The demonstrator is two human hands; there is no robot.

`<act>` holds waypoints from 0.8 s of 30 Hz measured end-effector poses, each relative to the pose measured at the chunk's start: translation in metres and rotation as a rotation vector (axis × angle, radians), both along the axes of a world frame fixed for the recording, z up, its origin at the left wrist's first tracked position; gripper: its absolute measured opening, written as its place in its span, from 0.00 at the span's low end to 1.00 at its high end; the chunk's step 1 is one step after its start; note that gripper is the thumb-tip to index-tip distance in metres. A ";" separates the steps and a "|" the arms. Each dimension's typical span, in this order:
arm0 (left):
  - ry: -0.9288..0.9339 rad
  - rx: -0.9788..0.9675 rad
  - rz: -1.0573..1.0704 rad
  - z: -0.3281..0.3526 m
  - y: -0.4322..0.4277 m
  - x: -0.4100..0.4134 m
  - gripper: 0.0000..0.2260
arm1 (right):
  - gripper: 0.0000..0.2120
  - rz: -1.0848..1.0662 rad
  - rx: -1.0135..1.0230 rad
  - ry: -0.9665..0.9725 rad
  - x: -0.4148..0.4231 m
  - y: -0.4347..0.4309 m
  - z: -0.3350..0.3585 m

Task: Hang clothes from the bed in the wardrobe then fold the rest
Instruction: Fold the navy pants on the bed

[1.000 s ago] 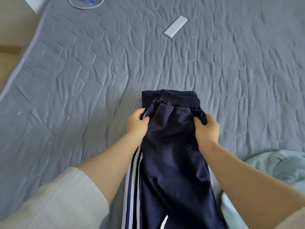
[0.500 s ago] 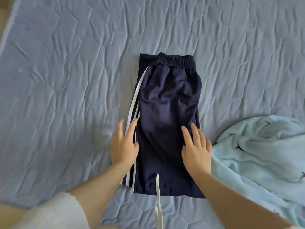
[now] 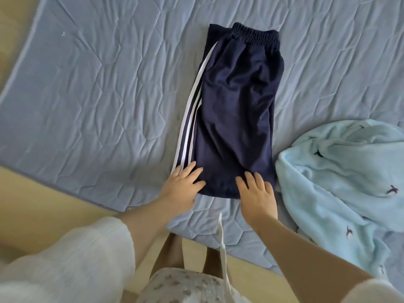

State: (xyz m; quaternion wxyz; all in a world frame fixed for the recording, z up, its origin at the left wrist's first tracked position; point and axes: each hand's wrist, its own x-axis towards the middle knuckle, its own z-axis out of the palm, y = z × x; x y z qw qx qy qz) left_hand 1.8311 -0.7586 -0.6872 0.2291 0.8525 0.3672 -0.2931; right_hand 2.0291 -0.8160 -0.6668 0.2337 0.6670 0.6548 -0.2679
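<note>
Left fingers (image 3: 192,170): straight and spread, gripping nothing, pressed flat on the near left corner of the trousers, with the tips at the white stripes.
Right fingers (image 3: 251,178): straight and slightly fanned, gripping nothing, flat on the near right corner.
Left hand (image 3: 181,189): palm down, with the heel on the bed just off the hem.
Right hand (image 3: 259,195): palm down across the near hem.
Trousers (image 3: 236,106): navy and folded into a long narrow rectangle. They lie flat in the middle of the bed, with soft creases in the far half.
Waistband (image 3: 255,37): gathered elastic at the far end.
Stripes (image 3: 189,121): white, running down the left edge.
Bed (image 3: 98,95): covered in wrinkled blue quilting.
Fleece fabric (image 3: 341,171): pale blue with small dark motifs, crumpled just beside the trousers' right edge.
Sleeve (image 3: 65,270): white, on the left arm.
</note>
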 end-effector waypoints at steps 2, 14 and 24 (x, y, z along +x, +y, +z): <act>0.016 0.016 0.021 -0.007 -0.004 0.002 0.33 | 0.31 0.010 -0.027 -0.026 -0.001 0.001 -0.008; 0.086 0.156 -0.054 -0.009 0.028 0.017 0.18 | 0.25 -0.071 -0.066 0.022 0.014 0.014 -0.034; 0.173 -0.240 0.057 0.064 0.045 -0.002 0.12 | 0.21 -0.243 -0.407 0.207 0.006 0.035 0.059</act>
